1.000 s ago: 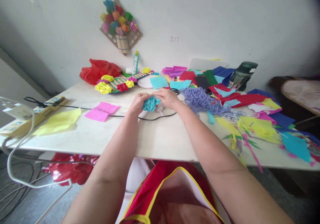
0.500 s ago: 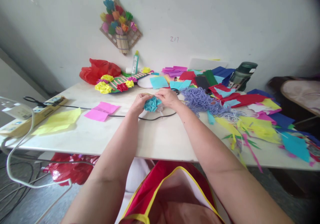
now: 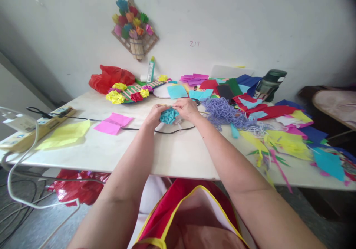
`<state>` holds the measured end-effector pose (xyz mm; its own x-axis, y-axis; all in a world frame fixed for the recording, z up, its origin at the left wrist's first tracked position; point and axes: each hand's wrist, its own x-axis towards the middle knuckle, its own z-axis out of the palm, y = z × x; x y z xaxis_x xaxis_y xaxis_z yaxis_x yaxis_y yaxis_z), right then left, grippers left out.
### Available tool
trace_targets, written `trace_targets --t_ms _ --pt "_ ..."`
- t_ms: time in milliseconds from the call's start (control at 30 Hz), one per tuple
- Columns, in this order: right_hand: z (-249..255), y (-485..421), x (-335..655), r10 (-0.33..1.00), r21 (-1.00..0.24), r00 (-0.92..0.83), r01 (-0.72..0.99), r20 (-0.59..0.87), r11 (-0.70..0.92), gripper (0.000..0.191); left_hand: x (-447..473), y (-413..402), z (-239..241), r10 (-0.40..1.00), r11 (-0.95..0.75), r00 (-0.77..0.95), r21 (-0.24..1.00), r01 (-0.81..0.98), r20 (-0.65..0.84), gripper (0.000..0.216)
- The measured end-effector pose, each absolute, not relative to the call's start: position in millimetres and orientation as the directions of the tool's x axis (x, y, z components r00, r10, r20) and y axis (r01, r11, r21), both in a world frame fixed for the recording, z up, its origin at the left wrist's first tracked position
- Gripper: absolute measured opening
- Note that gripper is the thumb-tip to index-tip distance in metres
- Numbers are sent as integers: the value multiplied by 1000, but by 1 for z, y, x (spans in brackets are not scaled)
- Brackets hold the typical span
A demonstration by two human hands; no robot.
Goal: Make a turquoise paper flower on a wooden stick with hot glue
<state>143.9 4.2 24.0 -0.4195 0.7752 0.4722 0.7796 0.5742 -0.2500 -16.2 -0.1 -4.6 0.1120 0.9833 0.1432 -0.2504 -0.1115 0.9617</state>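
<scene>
A crumpled, folded blue paper flower (image 3: 168, 116) is held just above the table between my two hands. My left hand (image 3: 155, 114) is closed on its left side, thumb and fingers pinched together. On the other side my right hand (image 3: 187, 109) pinches at its upper right edge, closed too. A thin tan strip shows along the top of the flower and to the right of my right hand; whether it is one piece I cannot tell. Beneath the hands a black cable (image 3: 174, 131) crosses the white table (image 3: 178, 156).
To the right lie a heap of lilac yarn (image 3: 226, 111), coloured paper pieces (image 3: 289, 143) and a dark bottle (image 3: 269, 84). Behind on the left are a decorated craft piece (image 3: 133, 93), a glue tube (image 3: 150, 70) and a red bag (image 3: 109, 79). A power strip (image 3: 52, 124) edges the left.
Both hands stay almost where they were, still on the blue paper flower. The view has shifted very slightly, and more of the tan strip shows beside my right hand.
</scene>
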Motion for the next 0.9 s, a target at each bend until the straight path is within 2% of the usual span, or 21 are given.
trace_targets --t_ms 367,500,900 --pt "26 6 143 825 -350 -359 777 436 523 21 -13 0 -5 992 -51 93 958 -283 81 19" --pt "26 7 143 833 -379 -340 770 436 513 21 -13 3 -7 991 -69 90 946 -317 102 18" --pt "25 4 142 814 -308 -362 794 454 524 22 -13 5 -11 988 -77 110 957 -281 112 34"
